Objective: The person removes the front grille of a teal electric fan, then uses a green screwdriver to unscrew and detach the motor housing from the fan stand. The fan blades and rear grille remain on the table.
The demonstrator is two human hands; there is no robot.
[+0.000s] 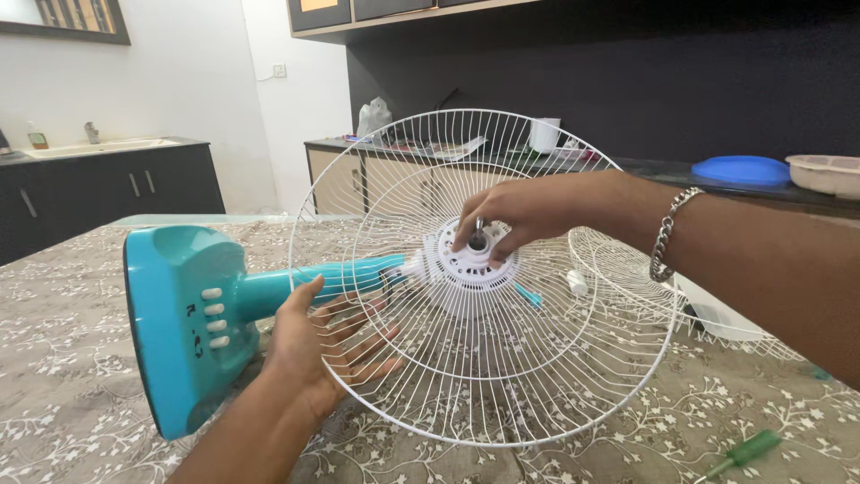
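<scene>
Round white wire fan guard (537, 376) stands on the teal plastic table fan (193, 327), which lies sideways on the patterned cloth. Left hand (313, 354), fingers spread, lies flat against the guard's back. Right hand (520, 215) fingertips pinch the small central hub nut (477, 238).

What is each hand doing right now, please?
Left hand: open, palm spread against the back of the fan guard.
Right hand: fingers pinched on the hub at the guard's centre.

A bench (72, 358) with a floral cloth carries a teal fan (193, 323), a spare grille (627, 269) and a green screwdriver (743, 453).
</scene>
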